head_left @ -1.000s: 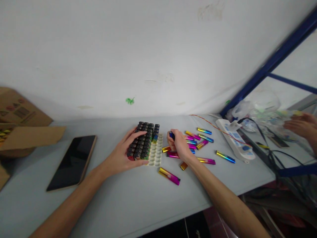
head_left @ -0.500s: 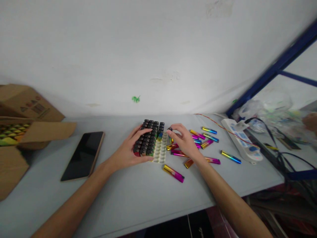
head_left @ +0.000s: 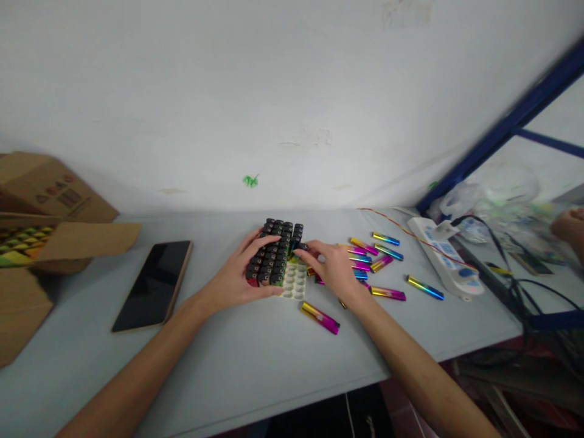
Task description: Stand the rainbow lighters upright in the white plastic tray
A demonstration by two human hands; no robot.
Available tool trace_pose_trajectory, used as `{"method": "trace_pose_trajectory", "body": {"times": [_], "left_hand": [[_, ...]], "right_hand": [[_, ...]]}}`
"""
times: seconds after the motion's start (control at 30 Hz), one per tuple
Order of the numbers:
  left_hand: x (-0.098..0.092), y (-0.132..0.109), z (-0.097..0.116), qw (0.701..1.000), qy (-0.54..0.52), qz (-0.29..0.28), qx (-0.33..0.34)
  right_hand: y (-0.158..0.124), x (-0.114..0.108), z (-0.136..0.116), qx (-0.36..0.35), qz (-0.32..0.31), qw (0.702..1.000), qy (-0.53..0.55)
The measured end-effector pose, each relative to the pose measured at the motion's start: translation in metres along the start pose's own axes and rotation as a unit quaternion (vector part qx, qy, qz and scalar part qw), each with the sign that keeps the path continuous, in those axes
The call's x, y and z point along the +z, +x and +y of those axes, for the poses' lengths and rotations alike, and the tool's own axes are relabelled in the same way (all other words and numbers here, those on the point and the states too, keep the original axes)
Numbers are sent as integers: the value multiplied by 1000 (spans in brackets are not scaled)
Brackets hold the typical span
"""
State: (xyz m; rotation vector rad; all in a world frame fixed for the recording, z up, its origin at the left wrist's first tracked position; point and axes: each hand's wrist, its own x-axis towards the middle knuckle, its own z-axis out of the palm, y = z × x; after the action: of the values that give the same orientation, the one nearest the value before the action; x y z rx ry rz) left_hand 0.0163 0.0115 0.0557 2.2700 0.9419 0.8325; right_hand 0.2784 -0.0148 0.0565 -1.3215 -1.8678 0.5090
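A white tray (head_left: 295,284) with round pockets lies on the table. Rows of upright lighters (head_left: 270,261) with black tops fill its left part, and bare pockets show at the near right. My left hand (head_left: 235,275) is wrapped round the left side of this block, fingers over the far side and thumb along the near edge. Between the fingertips of my right hand (head_left: 336,267) is a lighter (head_left: 303,247), its black top showing above the tray's right rows; its lower body is hidden. Loose shiny lighters (head_left: 320,317) in gold, purple and blue lie around my right hand.
At left are a dark phone (head_left: 152,286) and an open cardboard box (head_left: 86,239) with colourful lighters inside. A white power strip (head_left: 444,258) with cables lies at right, near a blue metal frame (head_left: 493,131) and plastic bags (head_left: 465,198). Another person's hand (head_left: 570,228) shows at the right edge.
My right hand has moved left and slightly nearer, bringing the lighter from beside the tray's right edge to over its right rows. My left hand keeps its place.
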Motion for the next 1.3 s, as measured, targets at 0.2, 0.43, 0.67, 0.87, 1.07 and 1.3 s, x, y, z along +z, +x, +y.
{"method": "trace_pose_trajectory", "body": {"times": [0.2,0.43,0.67,0.87,1.07,1.3], "left_hand": [[1,0,-3,1000,7,9,13],[1,0,-5,1000,8,8,8],[2,0,-12,1000,16,14,21],[2,1,-13,999,20,19,36],[1,1,-16,999,27,23,24],[2,1,-17,999,27,23,18]], "right_hand": [[7,-3,-4,-50,-57,981,-176],[-6,-69,16,-58,-52,993,-85],[-47,-126,43,1,-13,994,-110],[-83,-153,63,33,19,986,-163],[-87,-129,66,-17,-60,985,-158],[-60,-125,62,-41,-165,958,-232]]}}
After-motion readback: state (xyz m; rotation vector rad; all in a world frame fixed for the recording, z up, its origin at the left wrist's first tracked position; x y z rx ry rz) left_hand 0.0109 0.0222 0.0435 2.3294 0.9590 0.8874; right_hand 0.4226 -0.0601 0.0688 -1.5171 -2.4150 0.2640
